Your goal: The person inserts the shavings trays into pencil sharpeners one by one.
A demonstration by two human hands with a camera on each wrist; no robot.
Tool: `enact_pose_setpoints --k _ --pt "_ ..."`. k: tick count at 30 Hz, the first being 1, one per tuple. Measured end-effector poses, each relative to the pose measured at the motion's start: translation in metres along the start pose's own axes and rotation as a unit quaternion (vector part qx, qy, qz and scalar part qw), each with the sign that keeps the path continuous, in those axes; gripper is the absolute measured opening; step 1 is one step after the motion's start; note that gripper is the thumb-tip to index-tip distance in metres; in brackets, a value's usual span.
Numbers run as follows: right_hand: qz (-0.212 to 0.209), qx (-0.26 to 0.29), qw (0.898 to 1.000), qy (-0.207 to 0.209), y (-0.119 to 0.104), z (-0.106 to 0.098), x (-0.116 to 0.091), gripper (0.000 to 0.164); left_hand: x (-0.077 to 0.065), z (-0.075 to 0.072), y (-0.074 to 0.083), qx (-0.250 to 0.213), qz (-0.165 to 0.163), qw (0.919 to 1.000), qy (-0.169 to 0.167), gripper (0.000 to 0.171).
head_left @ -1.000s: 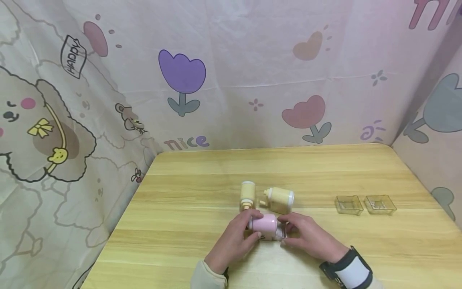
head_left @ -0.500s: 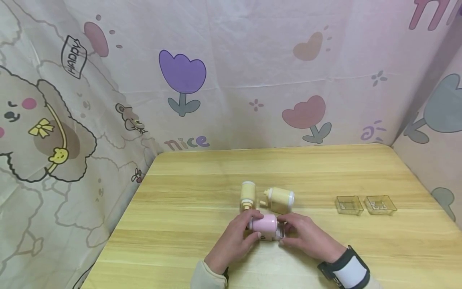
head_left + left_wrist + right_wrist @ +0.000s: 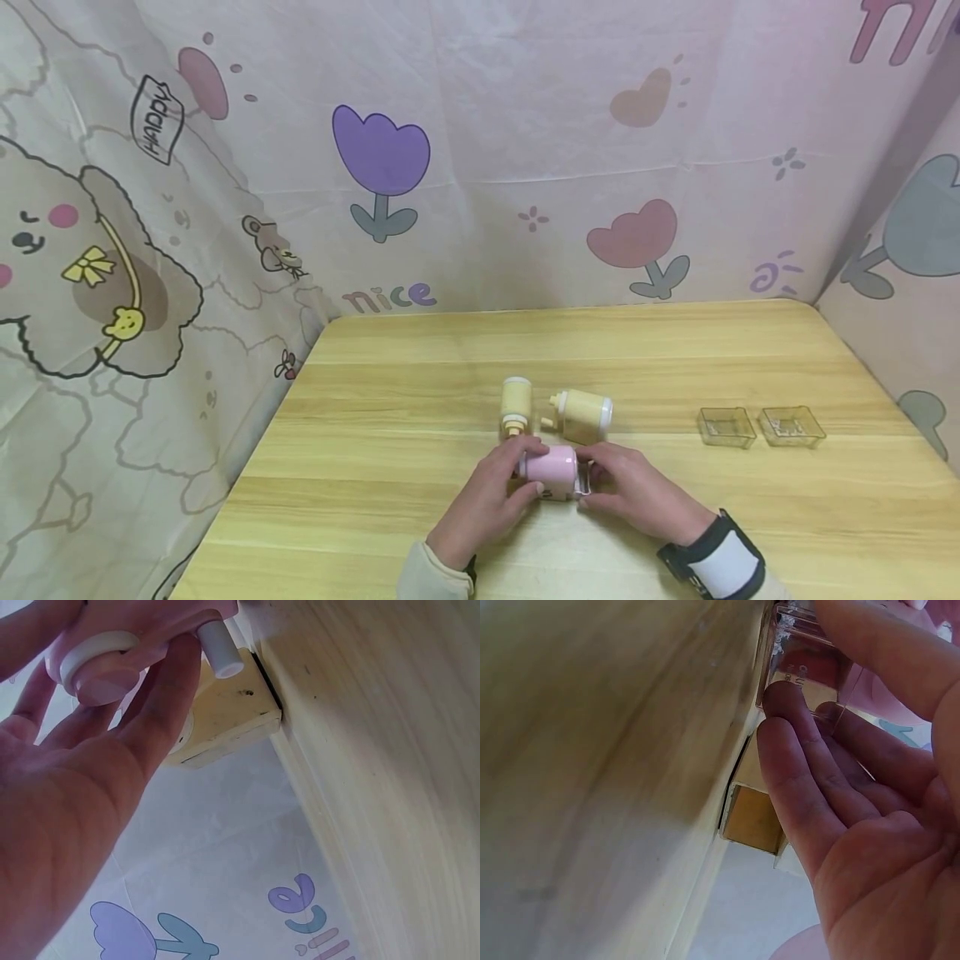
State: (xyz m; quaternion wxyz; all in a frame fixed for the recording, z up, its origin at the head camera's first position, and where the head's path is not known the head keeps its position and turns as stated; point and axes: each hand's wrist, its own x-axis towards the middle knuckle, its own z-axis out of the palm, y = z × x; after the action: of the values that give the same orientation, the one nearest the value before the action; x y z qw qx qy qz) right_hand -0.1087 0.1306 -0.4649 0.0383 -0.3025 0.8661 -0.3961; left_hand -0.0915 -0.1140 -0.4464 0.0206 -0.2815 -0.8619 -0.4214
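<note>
A pink hand-crank pencil sharpener [image 3: 553, 467] sits near the table's front middle, and my left hand [image 3: 486, 493] grips it with thumb and fingers. In the left wrist view the sharpener's pink knob [image 3: 109, 681] with a white ring and a white crank handle [image 3: 220, 649] face that hand. At its right end my right hand [image 3: 637, 492] pinches a clear shavings drawer [image 3: 583, 481]. Most of the drawer is inside the body, with a short end protruding. White bits cling to the clear drawer wall [image 3: 780, 645] in the right wrist view.
Two yellow sharpeners lie behind the pink one: the left sharpener [image 3: 516, 396] and the right sharpener [image 3: 587, 414]. A square drawer opening [image 3: 754, 819] shows on a yellow one. Farther right stand two amber clear drawers, the nearer one [image 3: 726, 442] and its neighbour [image 3: 797, 440], containing pale bits.
My right hand has shifted slightly left, and less of the clear drawer now sticks out of the pink sharpener. The left hand holds the sharpener in the same place.
</note>
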Motion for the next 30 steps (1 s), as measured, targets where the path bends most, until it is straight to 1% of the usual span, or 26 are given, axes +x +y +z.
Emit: enact_pose_setpoints --k 11,18,24,30 --pt "0.003 0.001 1.0 -0.009 -0.0004 0.0001 0.0006 0.057 -0.0005 0.0005 -0.0004 0.008 -0.003 1.0 0.0 0.042" --pt "-0.001 -0.007 1.0 -0.007 0.0005 0.0008 0.0018 0.057 -0.0007 0.001 0.0002 0.016 -0.005 0.9999 0.003 0.041" --pt "-0.005 -0.017 1.0 -0.003 0.0009 0.0009 0.0032 0.058 -0.0003 0.0008 0.0006 0.01 -0.002 0.9999 0.003 0.041" --pt "-0.006 -0.022 1.0 -0.003 0.0 0.0005 0.0037 0.059 -0.0003 -0.0002 0.0008 0.01 -0.01 0.9999 -0.001 0.041"
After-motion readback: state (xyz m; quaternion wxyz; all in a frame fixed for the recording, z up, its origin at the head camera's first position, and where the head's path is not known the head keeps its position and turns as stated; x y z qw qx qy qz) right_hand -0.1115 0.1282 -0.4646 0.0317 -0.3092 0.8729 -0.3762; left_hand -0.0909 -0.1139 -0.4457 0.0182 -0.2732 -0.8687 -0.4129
